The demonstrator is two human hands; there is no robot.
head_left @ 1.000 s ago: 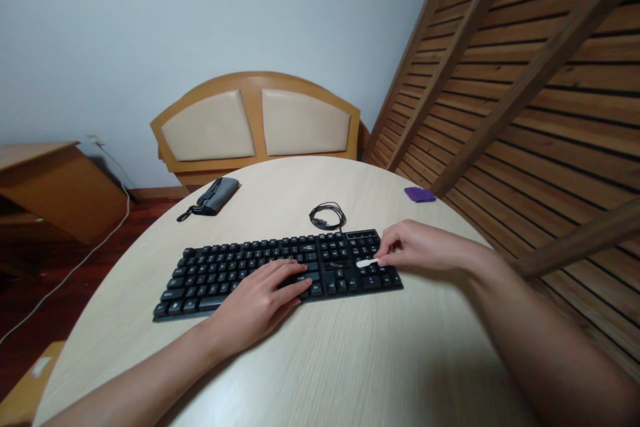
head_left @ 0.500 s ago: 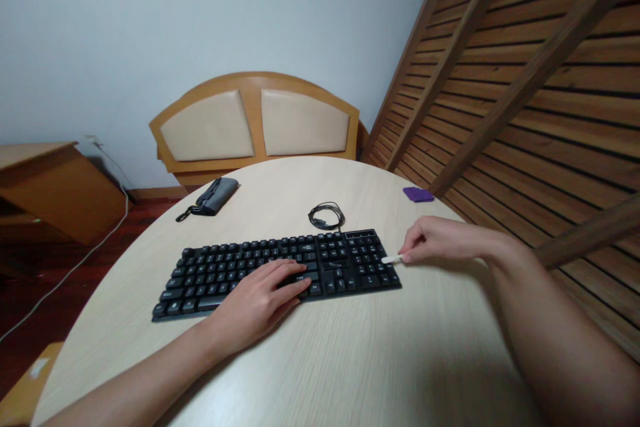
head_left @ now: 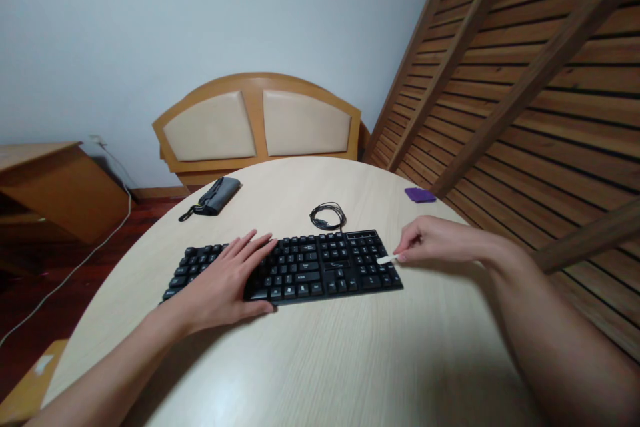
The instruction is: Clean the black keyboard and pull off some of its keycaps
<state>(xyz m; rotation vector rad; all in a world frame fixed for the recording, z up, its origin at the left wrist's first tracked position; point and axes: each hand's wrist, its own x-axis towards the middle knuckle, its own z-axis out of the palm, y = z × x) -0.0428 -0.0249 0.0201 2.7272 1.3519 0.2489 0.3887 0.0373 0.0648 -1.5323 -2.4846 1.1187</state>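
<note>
Now, left hand [head_left: 225, 283]: released, fingers spread, palm down over the left part of the keyboard [head_left: 300, 267]; fingertips at the far key rows, thumb at the near edge.
Left-hand change: 0.5 s ago it lay over the keys right of centre; it has since shifted left, exposing the keys there.
Right hand [head_left: 425, 240]: grasping one end of the white tool [head_left: 387, 259] between thumb and fingertips, beside the keyboard's right edge.
White tool: flat end over the number pad [head_left: 367, 249], slightly farther inward than 0.5 s ago; contact with the keys cannot be determined.
Keyboard position: flat across the table [head_left: 340, 360], between its left and right edges; unchanged.
Cable [head_left: 327, 216]: coiled on the table, just beyond the keyboard's far edge; unchanged.
Grey pouch [head_left: 223, 195]: near the table's far-left edge, black strap loop pointing towards the near left; unchanged; contents hidden.
Purple cloth [head_left: 421, 195]: folded or bunched (cannot be determined), at the table's far-right edge; unchanged.
</note>
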